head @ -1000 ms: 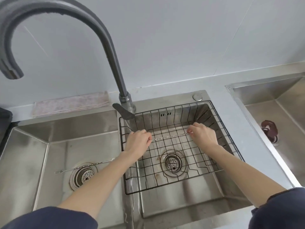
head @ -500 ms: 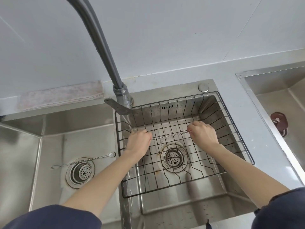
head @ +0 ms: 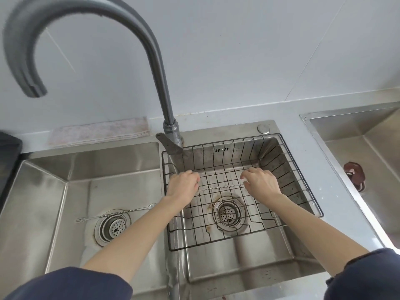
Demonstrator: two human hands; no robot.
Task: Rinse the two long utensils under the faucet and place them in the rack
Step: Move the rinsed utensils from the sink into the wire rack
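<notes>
Head view: both hands are down inside the wire rack point(head: 287, 169) in the right basin, holding one twisted-stem long utensil point(head: 220, 188) level between them, just above the rack floor.

Risks from here:
- The stem is thin and the rack grid is coarse. If it is let go running along a gap rather than across the wires, it probably drops through toward the drain strainer point(head: 229, 213) below the hands.
- Uneven release, one end freed first, would likely tip it through the mesh.
- The second utensil, a small-tined fork point(head: 116, 213), lies across the left basin's drain, to the left of and below the left forearm. It looks unrinsed; easy to skip.
- The faucet spout point(head: 32, 87) hangs over the left basin, far up and left of the hands. No water is visible.

Hands:
- Left hand point(head: 183, 186): fingers curled into a loose fist, pinching the utensil's left end at the fingertips. The contact itself is hidden behind the knuckles.
- Right hand point(head: 263, 180): fingers bent, thumb and forefinger nipping the right end; the other fingers are slack and touch nothing else that can be seen.
- Whether the stem already rests on the rack wires: can't tell.

Judgement: first utensil at the placement step, second one pending.
</notes>
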